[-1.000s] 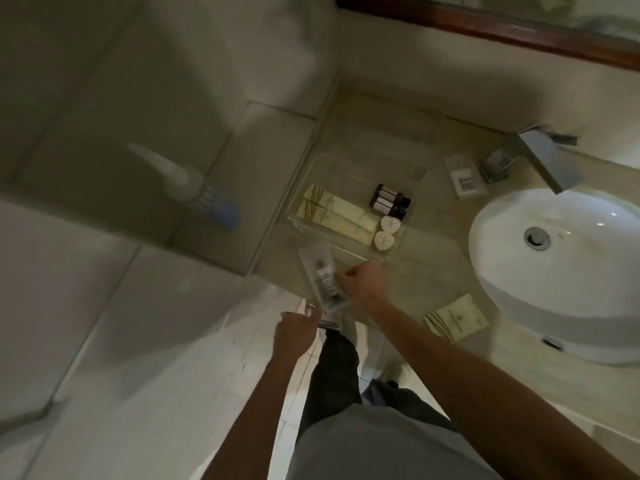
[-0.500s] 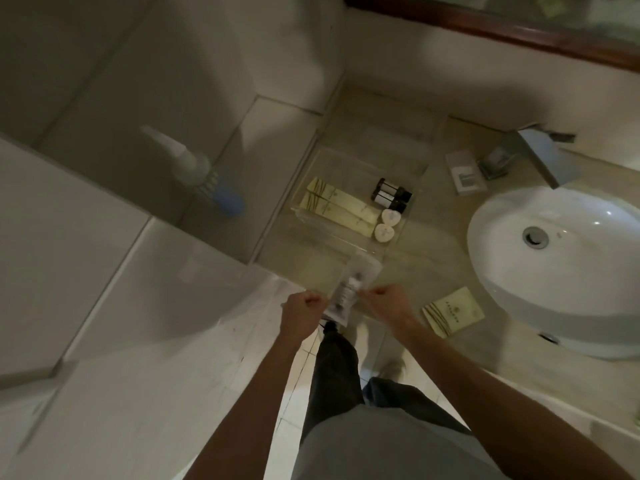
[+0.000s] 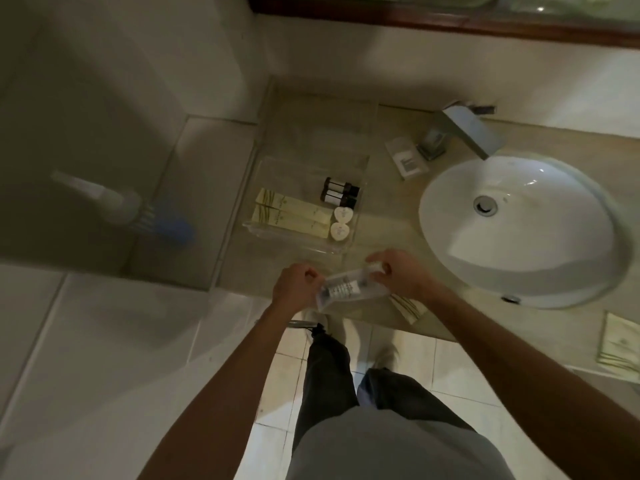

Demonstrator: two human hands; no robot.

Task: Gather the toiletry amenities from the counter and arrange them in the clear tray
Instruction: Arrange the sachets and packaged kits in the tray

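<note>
The clear tray (image 3: pixel 363 168) sits on the counter left of the sink. It holds two long cream boxes (image 3: pixel 292 214), two dark small bottles (image 3: pixel 341 192) and two round white pieces (image 3: pixel 341 223). Just in front of it, both hands hold a clear plastic packet (image 3: pixel 349 289) with dark print, lying roughly level. My left hand (image 3: pixel 294 284) pinches its left end and my right hand (image 3: pixel 398 273) its right end. A cream sachet (image 3: pixel 407 306) lies on the counter under my right wrist, partly hidden.
A white basin (image 3: pixel 519 230) with a steel tap (image 3: pixel 467 131) fills the counter's right side. A small white packet (image 3: pixel 407 161) lies near the tap. Another cream sachet (image 3: pixel 620 344) is at the far right edge. A white and blue brush (image 3: pixel 138 209) stands on the ledge at left.
The packet has turned from nearly upright to lying sideways between my hands. My right hand moved right along it and my left hand rose to its left end.
</note>
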